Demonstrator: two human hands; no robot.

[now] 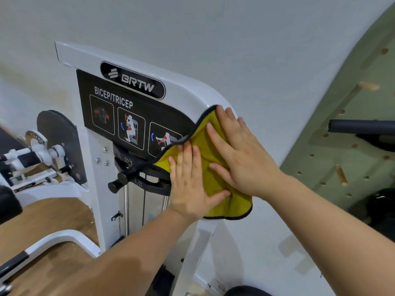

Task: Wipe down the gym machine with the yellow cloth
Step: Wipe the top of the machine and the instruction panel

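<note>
Wiping in hand: the yellow cloth [236,202] is held flat against the rounded right shoulder of the gym machine [192,90], where the white frame curves downward.
Cloth position: it is spread over the frame's edge and laps onto the lower right corner of the black instruction placard [111,107]; its black-hemmed lower edge hangs free below both hands.
Left hand [190,182]: it is laid open on the cloth's lower left part, fingers straight and close together. Nothing is gripped; the cloth is only pressed.
Right hand [239,154]: it is spread open over the upper right part, fingertips near the cloth's top corner, thumb angled toward the other hand.
Reason for the flat palms: a wide patch of cloth is kept in contact with the curve this way, and bunching is likely avoided.
Progress: which areas are already clean cannot be told. The placard, the logo badge [132,81] and the lower frame are judged to need passes too.
Risk: the loose hem may be snagged on the black selector lever [119,182] just to the left of the cloth.
</note>
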